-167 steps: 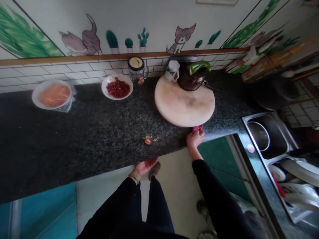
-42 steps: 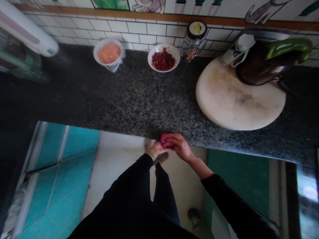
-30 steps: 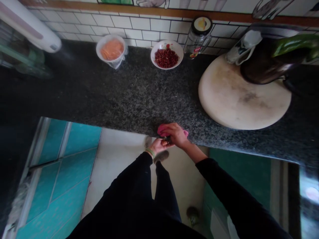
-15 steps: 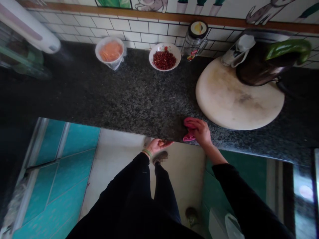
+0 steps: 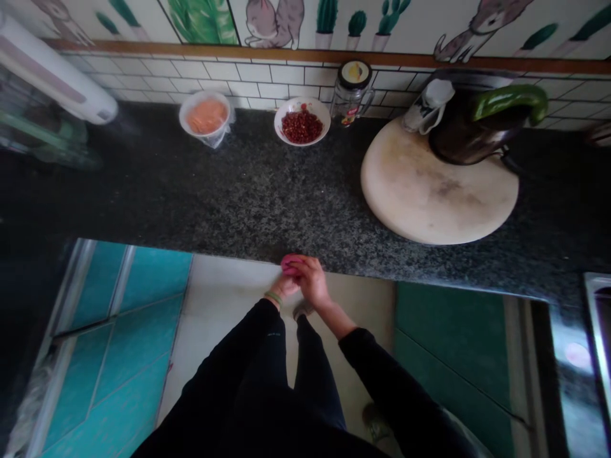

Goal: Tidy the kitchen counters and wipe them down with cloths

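My right hand point(image 5: 312, 280) is closed on a bunched pink cloth point(image 5: 292, 263) at the front edge of the dark speckled countertop point(image 5: 238, 197). Right beside it, my left hand point(image 5: 285, 285) reaches in from below the edge, a green band at its wrist. The cloth and my right hand cover its fingers, so I cannot see whether it holds anything. The two hands meet or overlap just in front of the counter.
At the back stand a white bowl of pale orange food point(image 5: 206, 116), a bowl of dark red bits point(image 5: 301, 126) and a lidded glass jar point(image 5: 352, 92). A round board point(image 5: 439, 184) on the right carries a dark pot point(image 5: 470, 137) with a green pepper point(image 5: 508, 103) on top.
My right hand has carried the pink cloth left along the counter edge to my left hand. Earlier my left hand lay palm up with small brownish bits in it; these are now hidden.
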